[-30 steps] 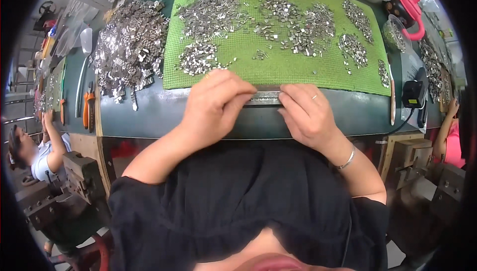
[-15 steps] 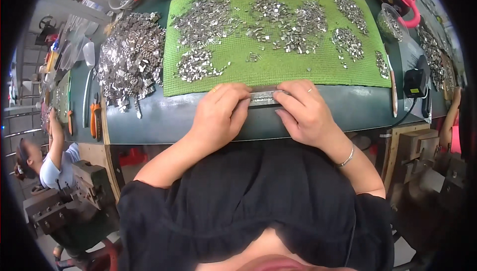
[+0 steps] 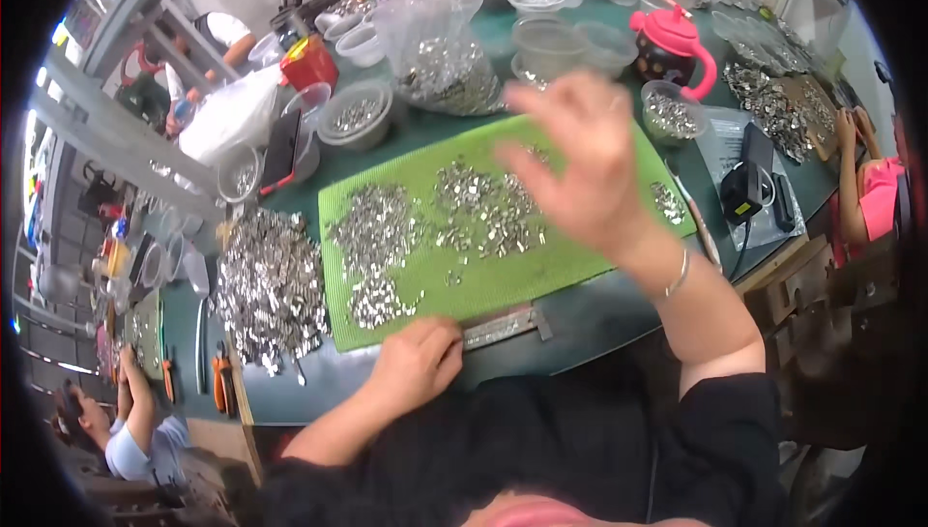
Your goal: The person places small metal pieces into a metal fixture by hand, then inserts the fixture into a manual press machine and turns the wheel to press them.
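Nearest on the left, one pair of orange-handled pliers (image 3: 223, 387) lies on the bench (image 3: 333, 382). Your left hand (image 3: 418, 363) rests to its right, fingers curled and closed on the left end of one metal strip (image 3: 501, 327) at the mat's near edge. You have just taken your right hand off that strip, so your left alone steadies it and its right end lies uncovered.

Farther left is one large heap of metal parts (image 3: 271, 285), too many to count. On your one green mat (image 3: 532, 280) you have a near-left pile (image 3: 377, 303), a far-left pile (image 3: 372, 232) and a middle spread (image 3: 483, 208), plus one small right pile (image 3: 667, 202); your arm may hide more. Your right hand (image 3: 585, 145), blurred, is now raised over the far right, thumb and fingers well apart; you show nothing in it, though a tiny piece could be missed.

Beyond stand one phone (image 3: 280, 152), one bulging clear bag (image 3: 440, 63) and one pink-lidded pot (image 3: 667, 43).
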### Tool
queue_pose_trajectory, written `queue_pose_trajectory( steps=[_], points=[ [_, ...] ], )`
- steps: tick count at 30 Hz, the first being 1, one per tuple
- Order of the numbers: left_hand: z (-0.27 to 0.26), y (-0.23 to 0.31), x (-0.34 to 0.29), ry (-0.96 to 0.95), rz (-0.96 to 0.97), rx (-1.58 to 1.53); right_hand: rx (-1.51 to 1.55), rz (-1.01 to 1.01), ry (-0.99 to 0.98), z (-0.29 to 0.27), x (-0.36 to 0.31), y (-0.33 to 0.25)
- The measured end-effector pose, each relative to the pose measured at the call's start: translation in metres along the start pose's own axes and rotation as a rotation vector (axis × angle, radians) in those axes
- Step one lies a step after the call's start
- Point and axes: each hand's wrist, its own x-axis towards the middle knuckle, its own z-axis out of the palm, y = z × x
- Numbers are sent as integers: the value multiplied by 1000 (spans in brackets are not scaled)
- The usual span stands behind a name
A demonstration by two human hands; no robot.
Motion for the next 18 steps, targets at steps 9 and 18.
queue_pose_trajectory(
  steps=[9, 18],
  points=[
    [6, -22, 16, -10, 135, -25, -236, 68, 407, 13, 85, 35],
    [3, -22, 16, -34, 154, -79, -386, -41, 382, 35, 97, 68]
  ],
)
